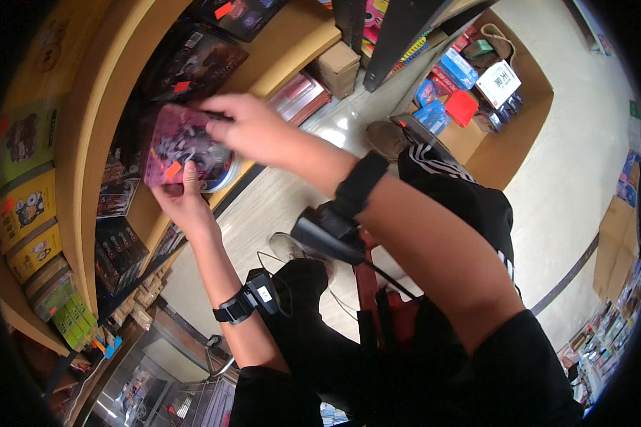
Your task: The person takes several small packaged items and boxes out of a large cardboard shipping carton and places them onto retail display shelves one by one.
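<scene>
A pink and purple illustrated flat package (184, 144) is tilted in front of the wooden shelf. My left hand (187, 200) holds its lower edge, with the thumb on the front near an orange sticker (173, 170). At the package's upper right corner is my right hand (240, 125), blurred, its thumb overlapping the package. Whether it grips the corner cannot be told. A rounded white and blue edge (227, 179) shows from behind the package. Dark illustrated boxes (200, 61) with orange stickers stand on the shelf just beyond my hands.
A wooden shelf board (283, 61) runs along the left. Lower down are black boxes (118, 248), and yellow boxes (29, 205) fill the far-left bay. An open cardboard carton (523, 112) with mixed packages stands on the floor at the upper right. Cables hang near my legs.
</scene>
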Demonstrator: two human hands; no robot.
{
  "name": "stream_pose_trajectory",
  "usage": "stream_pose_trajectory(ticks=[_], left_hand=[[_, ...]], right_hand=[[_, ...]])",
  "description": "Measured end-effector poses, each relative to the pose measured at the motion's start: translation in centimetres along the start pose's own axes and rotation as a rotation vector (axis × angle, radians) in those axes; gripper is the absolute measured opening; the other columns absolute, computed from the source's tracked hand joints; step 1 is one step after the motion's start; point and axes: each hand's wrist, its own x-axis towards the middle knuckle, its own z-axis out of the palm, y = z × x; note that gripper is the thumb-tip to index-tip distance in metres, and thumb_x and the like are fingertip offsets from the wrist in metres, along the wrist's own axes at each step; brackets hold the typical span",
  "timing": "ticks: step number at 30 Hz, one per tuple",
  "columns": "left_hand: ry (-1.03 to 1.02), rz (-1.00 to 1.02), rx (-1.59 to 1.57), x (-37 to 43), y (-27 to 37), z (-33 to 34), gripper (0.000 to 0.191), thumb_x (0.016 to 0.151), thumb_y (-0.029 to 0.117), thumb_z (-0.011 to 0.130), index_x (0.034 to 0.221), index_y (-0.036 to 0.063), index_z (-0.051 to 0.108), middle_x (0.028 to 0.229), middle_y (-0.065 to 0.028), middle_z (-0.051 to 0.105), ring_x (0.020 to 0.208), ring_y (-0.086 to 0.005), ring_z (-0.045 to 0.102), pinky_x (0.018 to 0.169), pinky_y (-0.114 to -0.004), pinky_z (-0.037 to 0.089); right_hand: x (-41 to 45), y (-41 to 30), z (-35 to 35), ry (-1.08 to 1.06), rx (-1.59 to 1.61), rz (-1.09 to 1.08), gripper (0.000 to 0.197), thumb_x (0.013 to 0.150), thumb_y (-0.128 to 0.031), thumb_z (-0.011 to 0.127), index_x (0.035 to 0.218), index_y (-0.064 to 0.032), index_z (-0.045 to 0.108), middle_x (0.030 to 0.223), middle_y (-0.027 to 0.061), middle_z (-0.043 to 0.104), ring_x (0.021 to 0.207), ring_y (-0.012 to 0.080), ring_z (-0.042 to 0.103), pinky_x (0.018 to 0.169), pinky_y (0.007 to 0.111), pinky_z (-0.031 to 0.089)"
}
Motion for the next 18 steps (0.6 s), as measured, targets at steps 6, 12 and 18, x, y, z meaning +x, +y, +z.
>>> stream_pose_trajectory(ticks=[6,12,18], left_hand=[[-0.273,-0.004,-0.248,-3.9,3.5,2.9,0.038,0.096,0.012,0.058,0.13,0.001,0.047,0.114,-0.0061,0.056,0.089,-0.0089,0.052,0.08,-0.024,0.045],[-0.458,0.177,0.042,-6.4,5.7,7.0,0.05,0.085,0.013,0.069,0.133,0.0068,0.055,0.123,-0.0073,0.048,0.099,-0.0139,0.05,0.087,-0.027,0.044],[-0.439,0.176,0.167,-6.2,3.8,6.2,0.076,0.078,0.017,0.079,0.143,0.012,0.04,0.134,-0.0114,0.037,0.116,-0.0229,0.045,0.094,-0.034,0.044]], right_hand=[[0.0,1.3,-1.3,0.046,0.396,0.052,0.043,0.089,-0.036,0.063,0.115,-0.001,0.06,0.1,0.0138,0.068,0.092,0.0264,0.066,0.08,0.035,0.05],[-2.7,2.4,-6.9,-0.092,0.844,0.51,0.038,0.096,-0.041,0.044,0.1,-0.0074,0.062,0.076,0.0087,0.063,0.057,0.0175,0.062,0.052,0.029,0.053],[-4.0,1.0,-7.0,-0.309,1.153,0.452,0.066,0.094,-0.059,0.036,0.121,-0.0009,0.054,0.108,0.0201,0.064,0.095,0.0348,0.066,0.085,0.046,0.056]])
